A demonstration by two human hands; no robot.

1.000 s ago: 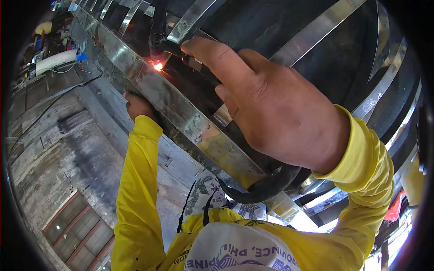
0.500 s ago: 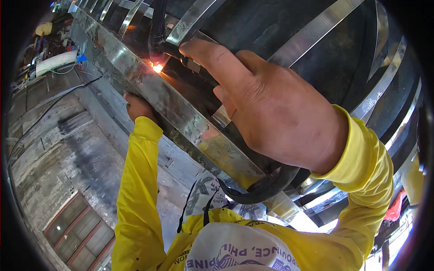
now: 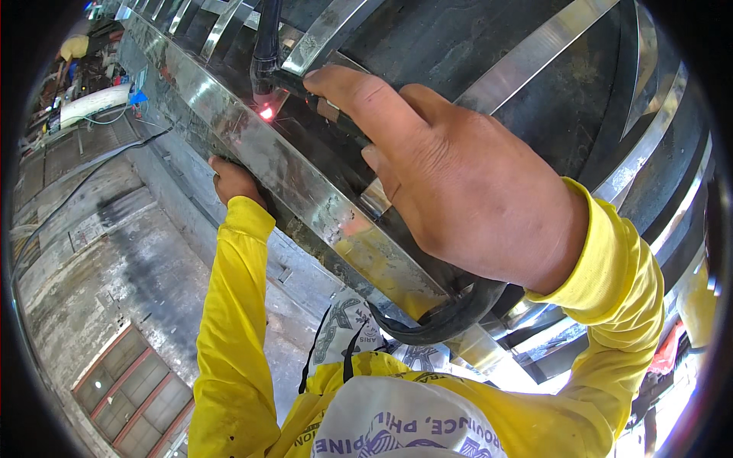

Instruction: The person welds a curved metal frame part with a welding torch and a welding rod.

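Head view. Your right hand is curled narrowly around the torch, index finger laid out along it; the remaining fingers are partly hidden. Your left hand is left of centre, at the lower-left side of the rail. Its fingertips are mostly out of sight, so I cannot tell whether it grips or merely rests there.

Progress, as judged: work is under way at one spot. A small red-white glow sits below the torch tip, at the rail's upper edge in the upper left of the frame, where a slat appears to meet the rail. More slats cross toward the rail in the upper left, and others fan out at upper right. Whether their ends are joined cannot be told at this size. The spot under the glow looks unfinished; how many others remain is unclear.

Orientation: the torch head's long axis runs nearly vertical in the frame, tip toward the bottom, at the glow. A short neck branches off right into your hand. A black cable loops below your wrist, lower centre. The rail's own long axis is diagonal, upper left to lower centre-right.
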